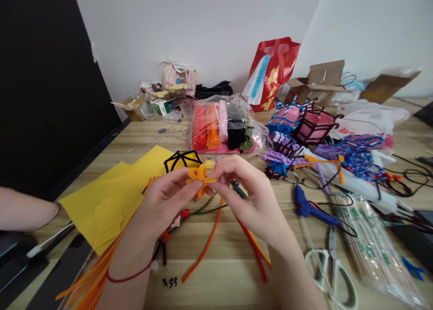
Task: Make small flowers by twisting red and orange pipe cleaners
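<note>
Both of my hands meet over the middle of the wooden table (223, 274). My left hand (165, 201) and my right hand (246, 192) pinch a small looped shape of orange pipe cleaner (200, 178) between their fingertips. Under them lie loose orange pipe cleaners (203, 251), red ones (253, 251) and a green stem with small red and pink flowers (179, 217). A black wire-like frame (182, 160) sits on yellow paper sheets (111, 201) just behind my left hand.
A clear bag of coloured pipe cleaners (223, 127) lies behind. To the right are a blue glue gun (311, 208), white scissors (333, 269), packed sticks (368, 247) and pink and blue lantern frames (304, 122). Another person's arm (23, 208) rests at the left edge.
</note>
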### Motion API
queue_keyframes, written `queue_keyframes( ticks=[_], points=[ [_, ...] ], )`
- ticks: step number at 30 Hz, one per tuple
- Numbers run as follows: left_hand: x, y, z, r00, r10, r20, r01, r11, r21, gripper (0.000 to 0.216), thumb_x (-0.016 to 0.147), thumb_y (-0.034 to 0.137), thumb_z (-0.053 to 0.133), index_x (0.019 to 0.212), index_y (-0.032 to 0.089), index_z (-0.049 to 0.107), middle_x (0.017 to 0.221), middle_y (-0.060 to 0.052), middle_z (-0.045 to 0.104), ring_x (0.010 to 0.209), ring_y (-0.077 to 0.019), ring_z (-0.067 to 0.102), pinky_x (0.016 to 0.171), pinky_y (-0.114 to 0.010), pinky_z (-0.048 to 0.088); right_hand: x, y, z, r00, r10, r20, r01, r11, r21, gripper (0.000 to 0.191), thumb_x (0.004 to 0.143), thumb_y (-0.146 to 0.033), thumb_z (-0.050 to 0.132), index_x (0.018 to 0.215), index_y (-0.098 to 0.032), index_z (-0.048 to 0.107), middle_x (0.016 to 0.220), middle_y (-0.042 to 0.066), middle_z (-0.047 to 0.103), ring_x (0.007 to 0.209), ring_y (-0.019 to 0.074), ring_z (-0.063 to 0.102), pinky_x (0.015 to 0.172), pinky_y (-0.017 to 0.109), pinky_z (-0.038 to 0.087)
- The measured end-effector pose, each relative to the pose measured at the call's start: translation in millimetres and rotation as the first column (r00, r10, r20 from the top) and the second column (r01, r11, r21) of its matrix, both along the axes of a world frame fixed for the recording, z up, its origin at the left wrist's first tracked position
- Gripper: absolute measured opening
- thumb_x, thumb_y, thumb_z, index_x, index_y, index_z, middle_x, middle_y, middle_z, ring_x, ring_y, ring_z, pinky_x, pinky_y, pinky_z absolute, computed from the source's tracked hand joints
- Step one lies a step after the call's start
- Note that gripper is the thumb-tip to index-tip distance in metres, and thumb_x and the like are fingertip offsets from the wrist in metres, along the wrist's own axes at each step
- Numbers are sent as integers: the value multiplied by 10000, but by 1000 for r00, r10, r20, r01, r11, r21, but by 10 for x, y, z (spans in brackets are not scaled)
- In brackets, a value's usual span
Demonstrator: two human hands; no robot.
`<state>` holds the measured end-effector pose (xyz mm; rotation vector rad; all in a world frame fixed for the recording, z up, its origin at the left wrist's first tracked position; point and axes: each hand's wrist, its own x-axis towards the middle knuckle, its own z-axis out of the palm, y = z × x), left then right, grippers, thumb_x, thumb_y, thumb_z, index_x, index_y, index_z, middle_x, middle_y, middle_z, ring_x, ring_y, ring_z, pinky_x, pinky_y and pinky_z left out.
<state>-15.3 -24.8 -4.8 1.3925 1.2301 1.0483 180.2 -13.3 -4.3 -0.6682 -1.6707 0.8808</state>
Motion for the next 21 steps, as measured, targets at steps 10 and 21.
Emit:
queue_keyframes(
  ticks=[10, 21],
  points=[
    [34, 27, -9, 996, 35, 80, -46, 990, 134, 247, 860, 431, 812, 1025, 250, 781, 933, -33, 799, 793, -178, 748, 645, -223, 610, -58, 77, 11, 951, 7, -310, -154, 880, -450, 320, 700, -371, 944, 832, -220, 695, 665, -28, 673, 581, 116, 594, 555, 248, 503],
    [160, -29, 76, 995, 82, 54, -94, 956, 278, 133, 825, 281, 793, 916, 233, 709, 919, -21, 773, 890, -199, 758, 791, -275, 621, -35, 38, -27, 994, -8, -105, -29, 937, -348, 177, 803, -305, 869, 863, -212, 730, 814, 9, 740, 653, 132, 593, 586, 272, 487]
  ],
)
